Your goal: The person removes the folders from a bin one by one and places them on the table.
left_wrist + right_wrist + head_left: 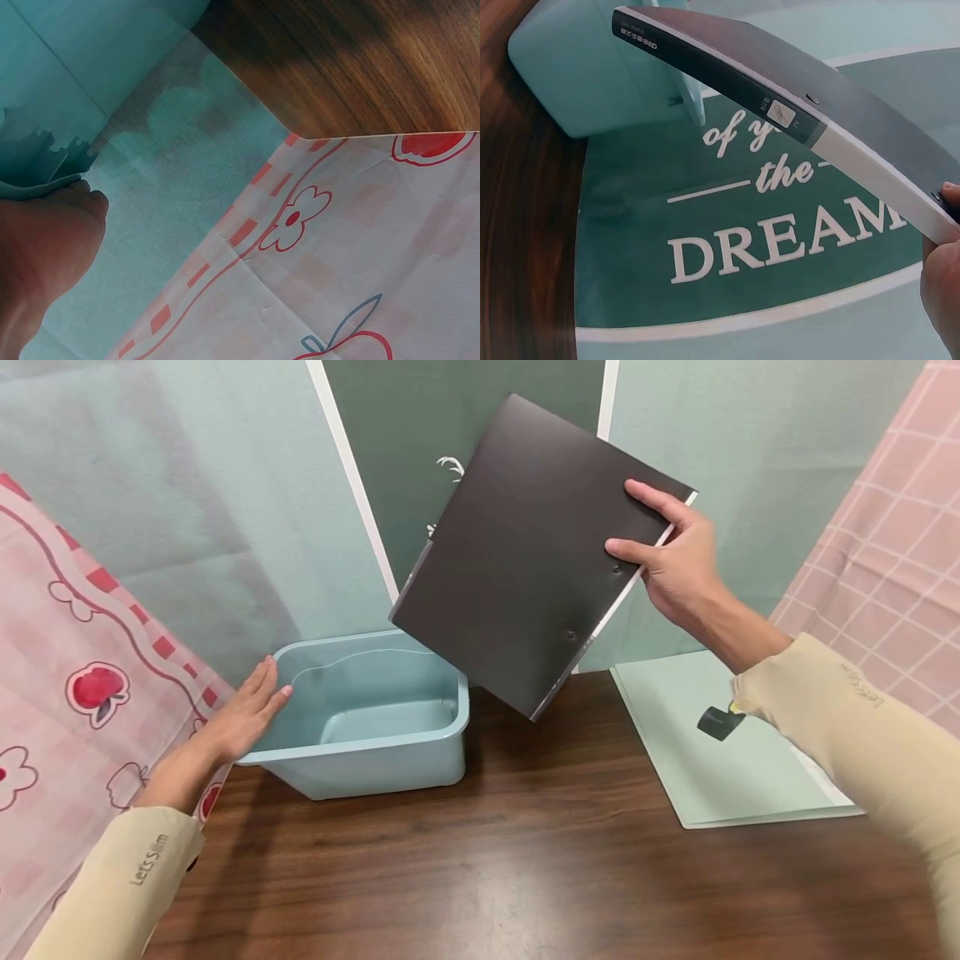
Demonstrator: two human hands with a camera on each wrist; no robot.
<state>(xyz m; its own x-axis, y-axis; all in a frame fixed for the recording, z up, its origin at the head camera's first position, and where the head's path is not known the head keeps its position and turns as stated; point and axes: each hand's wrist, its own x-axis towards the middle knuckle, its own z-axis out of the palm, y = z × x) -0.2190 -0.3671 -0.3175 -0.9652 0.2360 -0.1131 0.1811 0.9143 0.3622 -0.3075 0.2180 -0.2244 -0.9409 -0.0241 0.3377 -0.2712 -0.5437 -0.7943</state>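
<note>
My right hand grips a black binder by its white-edged spine, with two fingers spread over the cover. The binder is tilted in the air, its lower left part overlapping the right end of a blue plastic bin in the head view. Its spine carries a white label in the right wrist view. At the bin's left rim rests my left hand, fingers fairly straight. In the left wrist view that hand has its fingertips right at the rim.
Pale green flat folders lie on the brown table at the right, under my forearm. A small black piece shows by the right cuff. Printed cloths hang at the back and both sides, with a pink checked cloth at right.
</note>
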